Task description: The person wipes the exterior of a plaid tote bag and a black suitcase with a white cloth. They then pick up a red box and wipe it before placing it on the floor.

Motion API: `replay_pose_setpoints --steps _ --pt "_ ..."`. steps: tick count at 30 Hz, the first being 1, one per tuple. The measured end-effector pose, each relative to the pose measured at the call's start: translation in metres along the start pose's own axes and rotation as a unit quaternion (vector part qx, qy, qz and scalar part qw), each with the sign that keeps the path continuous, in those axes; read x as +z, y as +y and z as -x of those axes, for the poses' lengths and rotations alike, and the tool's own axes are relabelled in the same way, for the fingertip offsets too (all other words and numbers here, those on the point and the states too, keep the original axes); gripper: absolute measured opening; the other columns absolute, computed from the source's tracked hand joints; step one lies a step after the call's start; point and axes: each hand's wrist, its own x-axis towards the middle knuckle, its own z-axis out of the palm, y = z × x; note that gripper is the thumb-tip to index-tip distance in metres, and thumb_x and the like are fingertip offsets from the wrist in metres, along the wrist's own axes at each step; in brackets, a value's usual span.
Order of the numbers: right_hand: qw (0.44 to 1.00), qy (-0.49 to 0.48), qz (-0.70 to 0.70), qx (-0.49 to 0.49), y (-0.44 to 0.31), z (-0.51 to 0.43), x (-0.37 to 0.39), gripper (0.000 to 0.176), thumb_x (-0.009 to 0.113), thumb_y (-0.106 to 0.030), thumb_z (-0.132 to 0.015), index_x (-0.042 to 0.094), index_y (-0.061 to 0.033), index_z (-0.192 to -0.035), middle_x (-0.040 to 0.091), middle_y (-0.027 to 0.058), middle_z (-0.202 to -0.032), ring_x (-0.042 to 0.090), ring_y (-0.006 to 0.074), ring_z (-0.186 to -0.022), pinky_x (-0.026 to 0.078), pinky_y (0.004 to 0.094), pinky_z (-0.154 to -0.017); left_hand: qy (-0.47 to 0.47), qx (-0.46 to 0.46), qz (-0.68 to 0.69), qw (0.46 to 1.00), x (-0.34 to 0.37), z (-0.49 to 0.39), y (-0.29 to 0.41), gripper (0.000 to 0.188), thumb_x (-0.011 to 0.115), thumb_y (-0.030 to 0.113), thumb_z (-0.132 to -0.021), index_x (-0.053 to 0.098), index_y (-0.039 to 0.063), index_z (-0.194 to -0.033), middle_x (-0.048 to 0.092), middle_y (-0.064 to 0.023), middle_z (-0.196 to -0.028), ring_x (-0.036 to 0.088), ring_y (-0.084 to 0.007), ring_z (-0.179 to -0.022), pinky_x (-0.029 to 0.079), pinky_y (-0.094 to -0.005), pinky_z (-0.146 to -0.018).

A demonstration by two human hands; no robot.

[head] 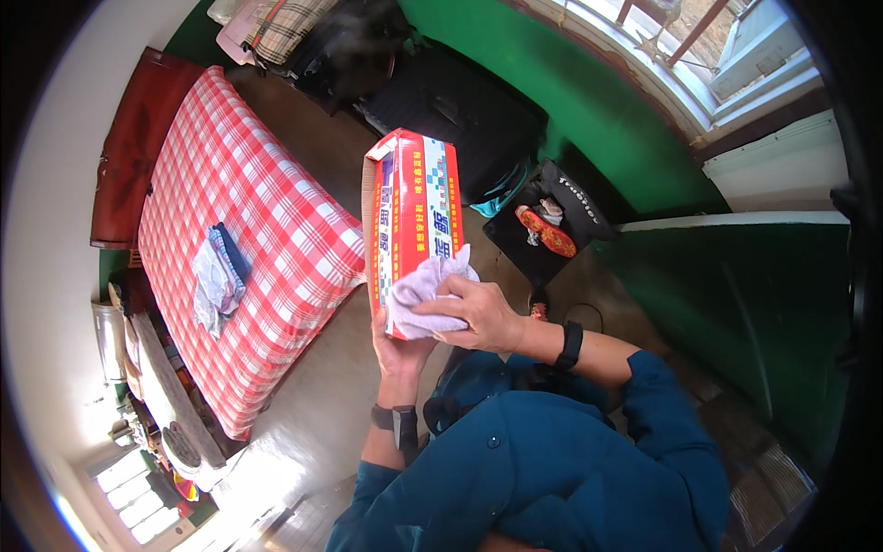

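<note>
My left hand (400, 348) grips the near end of a red cardboard shoebox (410, 207), which bears printed writing. The box is held up in front of me, with its long side running away from me. In my right hand (483, 314) is a bunched pale lilac cloth (428, 290), pressed against the near part of the box. The cloth covers that corner and some of the print. Part of my left hand's fingers is hidden behind the box and cloth.
To the left, a bed (255, 228) with a red checked sheet bears folded clothes (222, 276). Black suitcases (448, 103) stand along the green wall (586, 83). A black chair (517, 241) holds a red patterned shoe (548, 231). A green panel (731, 303) rises at right.
</note>
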Motion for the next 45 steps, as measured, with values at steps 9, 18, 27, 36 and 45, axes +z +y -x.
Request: replay_pose_setpoints --steps 9,18,27,36,45 --pt "0.845 0.432 -0.263 0.172 0.063 -0.091 -0.073 0.039 0.064 -0.011 -0.089 0.058 -0.0014 -0.127 0.063 0.0091 -0.115 0.062 0.0196 -0.105 0.051 0.0302 -0.089 0.029 -0.003 0.000 1.000 0.015 0.045 0.003 0.066 0.066 0.041 -0.084 0.046 0.005 -0.136 0.057 -0.0112 -0.130 0.056 -0.0255 -0.118 0.047 -0.0447 -0.099" --pt "0.668 0.116 -0.665 0.314 0.060 -0.059 -0.036 0.042 0.048 -0.034 -0.101 0.057 -0.0003 -0.124 0.070 0.0142 -0.108 0.071 0.0196 -0.088 0.059 0.0344 -0.076 0.016 0.053 -0.067 0.996 0.027 0.024 -0.014 0.071 0.066 0.044 -0.083 0.044 0.003 -0.137 0.058 -0.0135 -0.130 0.058 -0.0281 -0.116 0.049 -0.0452 -0.097" --pt "0.764 -0.005 -0.472 0.441 0.097 0.082 -0.033 0.038 0.055 -0.031 -0.100 0.064 -0.0003 -0.120 0.067 0.0085 -0.116 0.066 0.0108 -0.094 0.054 0.0256 -0.080 0.050 -0.038 -0.109 0.992 -0.021 -0.008 -0.047 0.076 0.070 0.044 -0.082 0.042 0.007 -0.141 0.055 -0.0126 -0.135 0.054 -0.0292 -0.123 0.043 -0.0488 -0.105" --pt "0.520 0.317 -0.499 0.617 0.174 0.305 -0.029 0.032 0.059 -0.035 -0.096 0.062 -0.0104 -0.117 0.066 0.0055 -0.096 0.065 0.0152 -0.078 0.056 0.0294 -0.064 0.084 -0.253 -0.039 0.963 -0.125 -0.078 -0.161 0.075 0.070 0.038 -0.086 0.033 0.010 -0.145 0.046 -0.0175 -0.142 0.045 -0.0365 -0.131 0.038 -0.0600 -0.106" --pt "0.477 0.328 -0.464 0.671 0.227 0.397 -0.014 0.038 0.058 -0.030 -0.097 0.057 -0.0059 -0.126 0.064 0.0058 -0.108 0.063 0.0148 -0.094 0.054 0.0264 -0.081 0.206 -0.142 0.083 0.965 -0.208 -0.189 -0.314 0.066 0.073 0.032 -0.086 0.042 0.003 -0.135 0.051 -0.0189 -0.130 0.049 -0.0352 -0.124 0.038 -0.0530 -0.110"
